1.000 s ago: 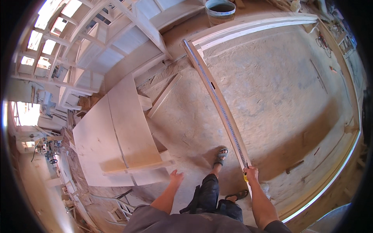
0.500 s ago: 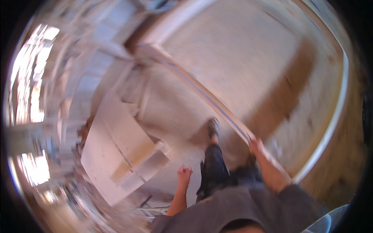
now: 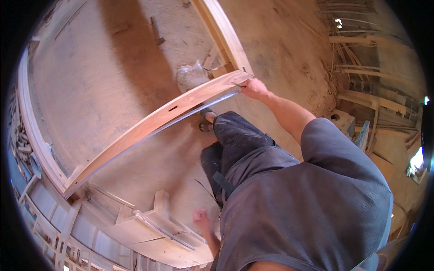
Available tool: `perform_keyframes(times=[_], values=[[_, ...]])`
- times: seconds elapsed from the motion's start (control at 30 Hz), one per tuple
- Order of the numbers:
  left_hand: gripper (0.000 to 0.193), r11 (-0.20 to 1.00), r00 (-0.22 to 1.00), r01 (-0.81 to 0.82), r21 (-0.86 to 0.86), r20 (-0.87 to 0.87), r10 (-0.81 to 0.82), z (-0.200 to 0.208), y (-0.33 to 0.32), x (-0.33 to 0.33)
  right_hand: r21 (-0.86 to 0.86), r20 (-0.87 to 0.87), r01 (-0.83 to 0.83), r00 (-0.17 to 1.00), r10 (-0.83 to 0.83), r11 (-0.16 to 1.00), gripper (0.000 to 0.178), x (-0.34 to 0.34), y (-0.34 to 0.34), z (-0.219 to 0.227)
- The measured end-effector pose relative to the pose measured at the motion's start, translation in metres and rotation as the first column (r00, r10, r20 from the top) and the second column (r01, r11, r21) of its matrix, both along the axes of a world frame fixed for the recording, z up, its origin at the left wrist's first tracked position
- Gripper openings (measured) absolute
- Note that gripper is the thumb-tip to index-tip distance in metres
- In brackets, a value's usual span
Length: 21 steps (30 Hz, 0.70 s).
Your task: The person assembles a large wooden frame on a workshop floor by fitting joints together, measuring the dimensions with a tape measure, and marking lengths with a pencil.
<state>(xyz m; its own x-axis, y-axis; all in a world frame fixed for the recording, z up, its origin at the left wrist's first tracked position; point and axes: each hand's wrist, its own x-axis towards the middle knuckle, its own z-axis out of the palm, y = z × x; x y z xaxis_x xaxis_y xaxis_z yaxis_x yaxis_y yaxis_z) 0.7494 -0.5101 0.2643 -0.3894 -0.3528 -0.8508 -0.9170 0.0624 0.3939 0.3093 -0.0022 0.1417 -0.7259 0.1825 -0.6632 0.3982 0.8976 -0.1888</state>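
A large wooden frame lies in front of me, its near beam slanting from lower left up to a corner at the upper right. By that corner, my right hand is closed. A thin bluish-silver tape measure blade runs along the beam's near side and ends at this hand; the case is hidden in the grip. A small dark, thin piece sticks out by the fingers, too small to name. Low beside my leg, my left hand appears loosely curled, somewhat blurred, with nothing visible in it.
A crumpled clear plastic bag lies inside the frame near the corner. Pale panels and boards stand at the lower left. Lumber is stacked along the right. Scrap wood is heaped at the far left.
My view has swung round to the right. My right hand has moved along the beam to its corner, and the blade now stretches longer. My left hand has dropped lower, its fingers more curled.
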Motion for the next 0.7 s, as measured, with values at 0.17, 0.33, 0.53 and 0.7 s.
perform_keyframes(times=[0.17,0.33,0.53,0.7], values=[[0.065,0.948,0.955,-0.293,-0.127,-0.096,0.282,0.012,0.024,-0.083,0.096,-0.028,0.023,0.999,-0.021,0.995,0.024,-0.017,0.085,-0.029],[0.066,0.955,0.959,-0.278,-0.099,0.027,0.282,-0.002,0.077,0.009,0.113,-0.026,-0.007,1.0,0.01,0.994,0.027,-0.027,0.137,-0.053],[0.061,0.954,0.925,-0.297,0.031,0.256,0.28,0.008,0.19,0.055,0.047,0.008,-0.017,1.0,0.016,0.999,0.031,-0.036,0.15,-0.071],[0.061,0.993,0.985,0.028,0.111,0.167,-0.046,0.014,0.246,-0.031,-0.084,0.022,-0.062,0.998,0.064,0.995,0.031,-0.049,0.152,-0.093]])
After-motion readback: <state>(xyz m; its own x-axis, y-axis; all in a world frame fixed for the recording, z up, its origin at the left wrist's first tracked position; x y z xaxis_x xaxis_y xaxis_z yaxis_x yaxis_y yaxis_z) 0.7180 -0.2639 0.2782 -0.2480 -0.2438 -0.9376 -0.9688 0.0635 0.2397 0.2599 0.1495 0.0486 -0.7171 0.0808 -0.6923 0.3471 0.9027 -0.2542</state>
